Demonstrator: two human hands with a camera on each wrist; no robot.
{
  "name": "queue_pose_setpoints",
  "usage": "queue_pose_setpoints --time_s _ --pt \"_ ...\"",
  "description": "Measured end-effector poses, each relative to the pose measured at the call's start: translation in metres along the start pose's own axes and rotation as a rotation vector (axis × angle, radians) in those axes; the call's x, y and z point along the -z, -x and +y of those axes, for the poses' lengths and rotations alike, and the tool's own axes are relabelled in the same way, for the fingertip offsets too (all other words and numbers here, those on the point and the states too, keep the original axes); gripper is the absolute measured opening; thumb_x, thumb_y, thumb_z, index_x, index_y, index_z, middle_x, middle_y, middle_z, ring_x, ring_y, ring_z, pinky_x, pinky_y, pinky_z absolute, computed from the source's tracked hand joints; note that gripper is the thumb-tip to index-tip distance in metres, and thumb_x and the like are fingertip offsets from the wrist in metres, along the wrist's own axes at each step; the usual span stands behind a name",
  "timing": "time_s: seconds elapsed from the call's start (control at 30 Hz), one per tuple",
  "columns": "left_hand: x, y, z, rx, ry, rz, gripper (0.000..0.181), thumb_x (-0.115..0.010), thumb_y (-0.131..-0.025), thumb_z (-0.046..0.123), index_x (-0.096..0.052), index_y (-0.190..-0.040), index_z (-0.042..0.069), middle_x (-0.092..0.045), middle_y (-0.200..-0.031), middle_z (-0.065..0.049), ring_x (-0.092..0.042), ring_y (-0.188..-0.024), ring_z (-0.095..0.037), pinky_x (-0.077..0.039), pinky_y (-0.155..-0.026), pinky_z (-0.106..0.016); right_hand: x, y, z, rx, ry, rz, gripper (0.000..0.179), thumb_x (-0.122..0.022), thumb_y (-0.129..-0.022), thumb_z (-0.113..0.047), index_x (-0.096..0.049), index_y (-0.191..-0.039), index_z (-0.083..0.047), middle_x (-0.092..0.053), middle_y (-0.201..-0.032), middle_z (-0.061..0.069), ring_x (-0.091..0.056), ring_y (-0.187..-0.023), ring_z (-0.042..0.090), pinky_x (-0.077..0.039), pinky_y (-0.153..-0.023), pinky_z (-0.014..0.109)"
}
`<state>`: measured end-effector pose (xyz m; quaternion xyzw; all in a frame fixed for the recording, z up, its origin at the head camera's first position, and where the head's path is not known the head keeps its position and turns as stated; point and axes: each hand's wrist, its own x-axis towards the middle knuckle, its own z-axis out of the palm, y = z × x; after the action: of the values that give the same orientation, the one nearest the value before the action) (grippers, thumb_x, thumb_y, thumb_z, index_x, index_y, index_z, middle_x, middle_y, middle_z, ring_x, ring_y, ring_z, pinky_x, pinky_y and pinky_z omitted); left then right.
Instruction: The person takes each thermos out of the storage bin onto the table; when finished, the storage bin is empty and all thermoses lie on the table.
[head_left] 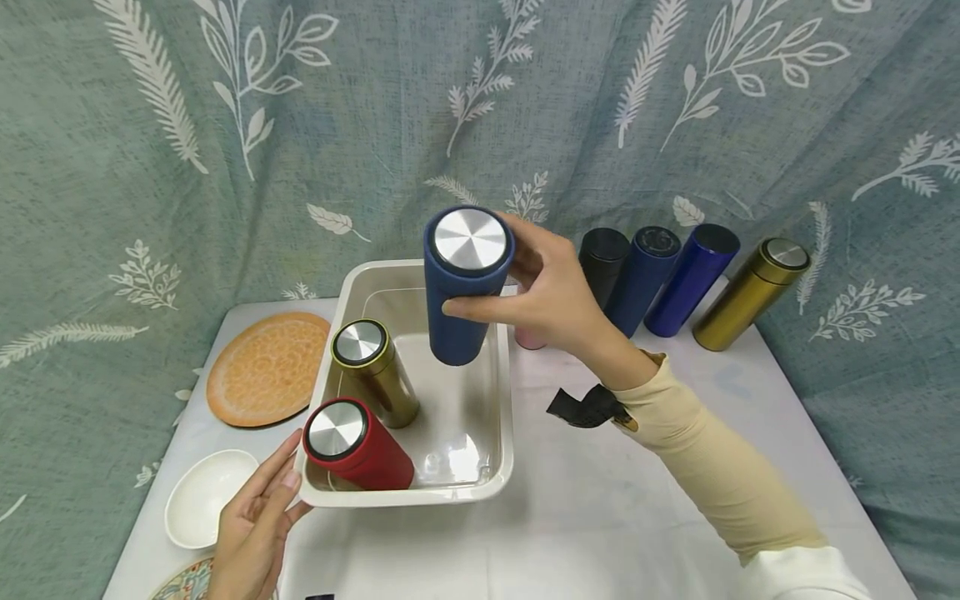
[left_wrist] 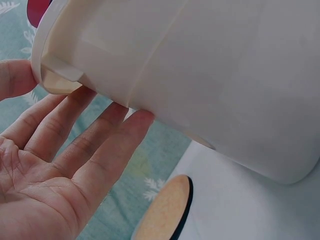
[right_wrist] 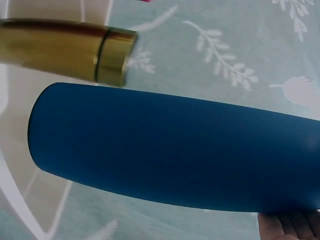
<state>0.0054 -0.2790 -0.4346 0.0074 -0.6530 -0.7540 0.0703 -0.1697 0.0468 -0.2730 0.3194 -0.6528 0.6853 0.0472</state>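
My right hand [head_left: 551, 287] grips a dark blue thermos flask [head_left: 461, 325] with a silver lid top, thumb across its near side. The flask hangs upright over a white plastic bin [head_left: 504, 400]; in the right wrist view the blue flask [right_wrist: 165, 150] spans the frame. Inside the bin, a gold flask [head_left: 382, 383] and a red flask [head_left: 375, 458] stand tilted along the left side. My left hand [head_left: 258, 517] holds the bin's near left corner. In the left wrist view its thumb [left_wrist: 17, 77] is at the rim and its fingers [left_wrist: 100, 140] lie against the outer wall.
At the back right stand a black flask [head_left: 602, 258], a blue flask [head_left: 641, 279], a violet-blue flask [head_left: 690, 279] and a gold flask [head_left: 750, 296]. Left of the bin lie a round orange mat [head_left: 266, 367], a white bowl [head_left: 202, 500] and a patterned plate [head_left: 183, 583].
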Motion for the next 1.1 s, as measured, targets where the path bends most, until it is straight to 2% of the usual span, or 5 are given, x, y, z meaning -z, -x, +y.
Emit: queue_pose_setpoints --time_s 0.23,0.37,0.7,0.83,1.1 --pt "0.002 0.000 0.002 0.021 -0.020 -0.009 0.048 -0.039 -0.106 -0.003 -0.031 -0.153 -0.008 -0.059 -0.144 0.007 -0.060 -0.129 -0.005 -0.060 -0.089 -0.024 0.016 0.012 -0.023 0.058 0.083 0.045 0.074 -0.091 -0.063 0.005 -0.062 -0.131 -0.001 -0.068 -0.122 0.012 -0.069 -0.109 0.023 -0.057 -0.097 0.035" --pt "0.001 -0.001 0.002 0.023 -0.012 -0.001 0.048 -0.039 -0.106 -0.003 -0.032 -0.153 -0.008 -0.060 -0.143 0.007 -0.060 -0.128 -0.005 -0.060 -0.088 -0.024 0.028 0.020 -0.029 0.069 0.061 0.073 0.073 -0.090 -0.066 0.005 -0.061 -0.132 0.000 -0.068 -0.125 0.010 -0.068 -0.112 0.024 -0.057 -0.098 0.034" --pt "0.002 -0.001 0.001 0.025 -0.026 -0.007 0.048 -0.039 -0.106 -0.002 -0.031 -0.153 -0.008 -0.060 -0.143 0.007 -0.060 -0.128 -0.005 -0.060 -0.089 -0.024 0.059 0.051 -0.032 -0.030 0.045 0.260 0.071 -0.078 -0.063 0.025 -0.065 -0.128 -0.002 -0.068 -0.121 0.010 -0.066 -0.113 0.025 -0.057 -0.097 0.026" --pt "0.002 -0.001 0.001 0.025 -0.027 0.000 0.047 -0.039 -0.106 -0.003 -0.032 -0.153 -0.008 -0.061 -0.142 0.007 -0.061 -0.127 -0.005 -0.060 -0.088 -0.024 0.070 0.061 -0.028 -0.058 0.041 0.325 0.068 -0.077 -0.065 0.026 -0.066 -0.126 -0.002 -0.068 -0.119 0.010 -0.068 -0.109 0.022 -0.057 -0.095 0.024" --pt "0.001 -0.001 0.000 -0.007 0.007 0.005 0.046 -0.038 -0.105 -0.005 -0.036 -0.151 -0.008 -0.062 -0.142 0.003 -0.062 -0.128 -0.008 -0.061 -0.086 -0.025 0.093 0.077 -0.011 -0.114 0.096 0.418 0.062 -0.079 -0.072 0.018 -0.065 -0.128 -0.006 -0.067 -0.122 0.005 -0.066 -0.113 0.017 -0.054 -0.097 0.019"
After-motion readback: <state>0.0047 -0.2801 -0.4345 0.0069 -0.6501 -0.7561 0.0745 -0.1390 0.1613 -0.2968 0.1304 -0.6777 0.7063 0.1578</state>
